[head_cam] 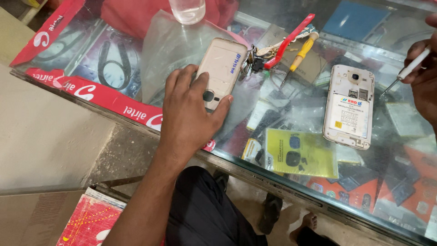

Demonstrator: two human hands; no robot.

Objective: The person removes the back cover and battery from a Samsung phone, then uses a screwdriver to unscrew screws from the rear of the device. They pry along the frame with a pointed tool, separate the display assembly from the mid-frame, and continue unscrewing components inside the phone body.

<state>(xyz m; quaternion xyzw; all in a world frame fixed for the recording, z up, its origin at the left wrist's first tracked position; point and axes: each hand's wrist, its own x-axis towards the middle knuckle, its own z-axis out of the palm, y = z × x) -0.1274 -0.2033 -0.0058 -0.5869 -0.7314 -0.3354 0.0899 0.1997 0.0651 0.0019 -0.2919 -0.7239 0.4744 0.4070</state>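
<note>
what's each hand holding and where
Right hand pinches a white screwdriver by its handle. Left hand lies on the gold cover, not gripping.

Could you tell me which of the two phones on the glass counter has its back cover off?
The white phone on the right, lying apart from both hands with its battery exposed. The gold phone under the left hand is closed.

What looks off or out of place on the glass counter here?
The white phone lies face down with its back cover off, battery and card slots exposed. The left hand rests on a detached gold back cover. The right hand holds a white screwdriver. Nothing is spilled or visibly broken.
</note>
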